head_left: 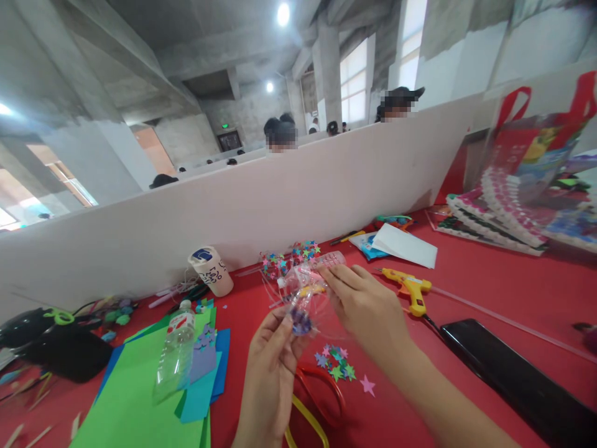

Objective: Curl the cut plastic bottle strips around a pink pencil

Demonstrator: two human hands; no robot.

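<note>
My left hand [275, 348] is closed on a small clear plastic packet with purple-blue pieces [301, 320] inside. Just to the right, my right hand [368, 305] stretches its fingers over the clear plastic; the thumb is mostly hidden. Beyond the fingertips a clear plastic bottle [333, 259] lies on its side. Strands of colourful stars [305, 251] rest behind it. Below my hands are loose foam stars [342, 363], a pink star [367, 385] and scissors with red and yellow handles [326, 392], partly covered by my left hand.
A yellow glue gun [413, 289] and a black phone-like slab [504, 367] lie right. Green sheets [125, 386] and a standing clear bottle [176, 348] are left, near a white cup [212, 272]. A white partition [280, 199] borders the red table; people's heads show beyond.
</note>
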